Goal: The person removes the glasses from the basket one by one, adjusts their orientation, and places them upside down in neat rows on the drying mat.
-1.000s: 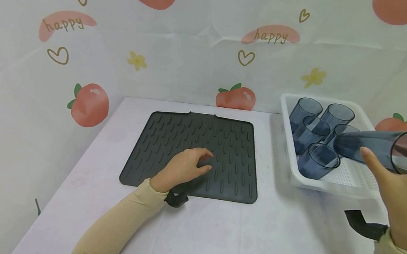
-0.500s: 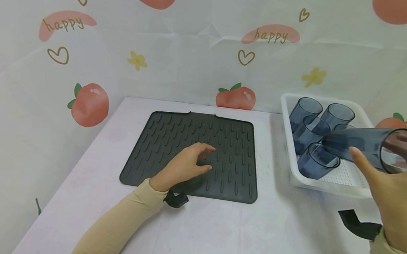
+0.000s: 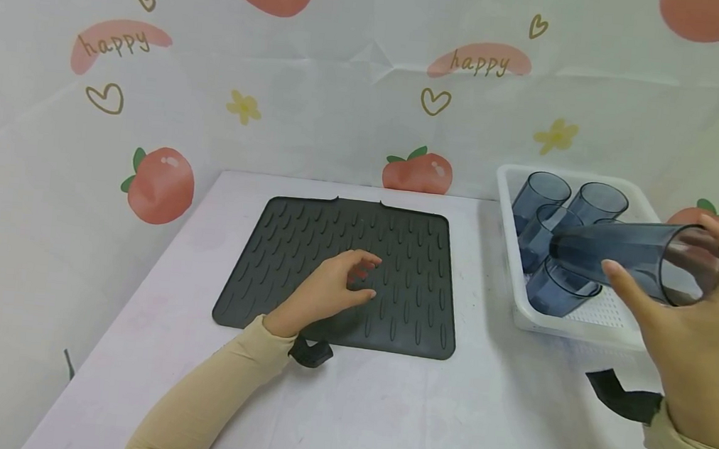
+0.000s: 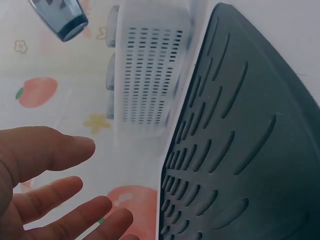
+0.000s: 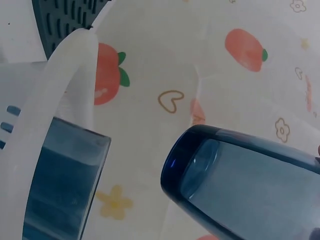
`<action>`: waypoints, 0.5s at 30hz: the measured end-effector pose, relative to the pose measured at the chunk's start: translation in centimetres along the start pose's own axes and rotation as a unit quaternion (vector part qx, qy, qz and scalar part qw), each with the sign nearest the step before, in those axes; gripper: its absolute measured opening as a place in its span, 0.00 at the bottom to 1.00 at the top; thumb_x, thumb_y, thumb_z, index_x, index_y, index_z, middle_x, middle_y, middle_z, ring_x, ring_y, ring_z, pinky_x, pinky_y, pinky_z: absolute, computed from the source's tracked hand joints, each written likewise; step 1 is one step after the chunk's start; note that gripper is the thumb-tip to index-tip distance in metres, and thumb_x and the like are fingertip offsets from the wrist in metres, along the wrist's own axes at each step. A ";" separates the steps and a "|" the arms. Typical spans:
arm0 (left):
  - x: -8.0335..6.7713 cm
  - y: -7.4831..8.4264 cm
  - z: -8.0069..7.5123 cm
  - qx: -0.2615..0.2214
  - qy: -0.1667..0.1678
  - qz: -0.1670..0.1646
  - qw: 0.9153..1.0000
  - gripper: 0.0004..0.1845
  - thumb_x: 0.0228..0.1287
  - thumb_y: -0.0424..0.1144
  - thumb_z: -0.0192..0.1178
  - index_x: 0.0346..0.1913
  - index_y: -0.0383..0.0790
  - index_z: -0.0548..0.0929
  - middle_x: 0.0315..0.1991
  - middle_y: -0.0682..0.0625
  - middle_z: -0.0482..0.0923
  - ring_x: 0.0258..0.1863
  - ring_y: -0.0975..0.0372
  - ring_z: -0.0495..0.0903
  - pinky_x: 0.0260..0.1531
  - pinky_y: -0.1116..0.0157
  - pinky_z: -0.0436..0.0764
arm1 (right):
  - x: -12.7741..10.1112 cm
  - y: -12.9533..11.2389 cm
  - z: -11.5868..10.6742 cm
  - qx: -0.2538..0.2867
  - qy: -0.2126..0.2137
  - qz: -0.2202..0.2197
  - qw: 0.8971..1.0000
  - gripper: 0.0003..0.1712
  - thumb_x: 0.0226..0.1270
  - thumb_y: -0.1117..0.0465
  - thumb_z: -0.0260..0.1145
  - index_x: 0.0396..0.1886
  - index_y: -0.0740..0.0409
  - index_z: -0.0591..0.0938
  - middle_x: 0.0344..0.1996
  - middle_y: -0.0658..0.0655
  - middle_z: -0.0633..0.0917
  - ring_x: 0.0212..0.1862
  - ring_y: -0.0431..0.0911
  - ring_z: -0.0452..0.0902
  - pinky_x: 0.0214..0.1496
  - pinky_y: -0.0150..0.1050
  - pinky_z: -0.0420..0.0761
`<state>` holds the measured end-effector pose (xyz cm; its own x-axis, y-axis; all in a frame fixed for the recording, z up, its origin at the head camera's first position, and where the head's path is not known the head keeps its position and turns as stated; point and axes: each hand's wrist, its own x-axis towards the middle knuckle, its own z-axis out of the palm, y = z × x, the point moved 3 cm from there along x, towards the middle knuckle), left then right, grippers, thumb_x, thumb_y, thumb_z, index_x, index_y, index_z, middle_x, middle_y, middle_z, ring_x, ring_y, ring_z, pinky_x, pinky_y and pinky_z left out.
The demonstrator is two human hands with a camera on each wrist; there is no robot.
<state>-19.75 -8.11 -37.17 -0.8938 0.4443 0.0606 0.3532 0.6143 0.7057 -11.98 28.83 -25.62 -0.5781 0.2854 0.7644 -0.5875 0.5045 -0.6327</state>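
Observation:
My right hand (image 3: 690, 332) grips a smoky blue tumbler (image 3: 626, 258) lying on its side in the air above the front of the white basket (image 3: 571, 327), its base pointing left. That same tumbler (image 5: 250, 185) fills the right wrist view, and its base (image 4: 62, 17) shows at the top of the left wrist view. My left hand (image 3: 328, 289) hovers over the near part of the dark ribbed mat (image 3: 345, 237), fingers relaxed and holding nothing; the fingers (image 4: 55, 195) appear spread in the left wrist view beside the mat (image 4: 250, 150).
Several more blue tumblers (image 3: 548, 198) stand upright in the white basket at the table's right. The white table (image 3: 381, 412) is backed by a printed curtain (image 3: 280, 103) with peaches and hearts. A black wrist strap (image 3: 620, 401) shows near the right forearm.
My right hand has carried the tumbler leftward and slightly up, out over the basket's front. The left hand's fingers have lifted a little off the mat.

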 end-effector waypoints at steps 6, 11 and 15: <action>0.0 0.1 -0.1 -0.008 0.000 0.000 1.000 0.26 0.60 0.38 0.68 0.61 0.48 0.74 0.57 0.46 0.77 0.51 0.58 0.78 0.54 0.59 0.78 | -0.2 0.1 0.3 0.016 -0.003 0.011 1.000 0.45 0.34 0.80 0.77 0.59 0.71 0.71 0.50 0.52 0.77 0.48 0.43 0.75 0.53 0.26 0.77; 0.0 0.2 -0.1 -0.021 0.004 0.003 1.000 0.26 0.60 0.38 0.68 0.62 0.46 0.74 0.56 0.46 0.77 0.51 0.59 0.78 0.54 0.59 0.78 | -0.4 0.4 0.4 0.037 -0.004 0.024 0.999 0.46 0.32 0.82 0.76 0.59 0.72 0.71 0.50 0.53 0.76 0.49 0.45 0.75 0.46 0.22 0.79; 0.0 0.2 -0.1 -0.034 0.015 0.009 0.999 0.27 0.59 0.38 0.69 0.62 0.44 0.74 0.57 0.46 0.77 0.52 0.59 0.78 0.54 0.59 0.78 | -0.7 0.7 0.5 0.044 -0.010 0.043 0.998 0.46 0.33 0.84 0.75 0.60 0.69 0.71 0.50 0.53 0.75 0.46 0.44 0.77 0.45 0.22 0.79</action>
<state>-19.70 -8.05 -36.94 -0.8953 0.4354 0.0943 0.3514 0.5601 0.7502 -12.31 28.55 -26.62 -0.6395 0.3077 0.7045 -0.5822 0.4047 -0.7052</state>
